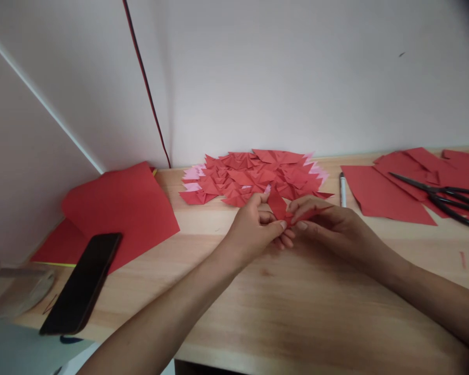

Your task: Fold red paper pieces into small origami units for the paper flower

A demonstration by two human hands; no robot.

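A small folded piece of red paper point(278, 204) is held up between both hands, above the wooden table. My left hand point(261, 223) is closed on its left side, thumb pressed toward the paper's lower middle. With thumb and fingers, my right hand point(323, 219) pinches the paper's right side; a pointed red flap shows above those fingers. Just behind the hands lies a pile of folded red and pink paper pieces point(234, 177) with sharp points. My fingers hide part of the held paper.
Large red sheets point(117, 208) lie at the left, with a black phone point(81, 284) overlapping them. Right of the pile are a marker point(343, 190), cut red paper pieces point(386, 195) and black-handled scissors point(445, 192). A white wall point(296, 78) stands behind the table point(296, 302).
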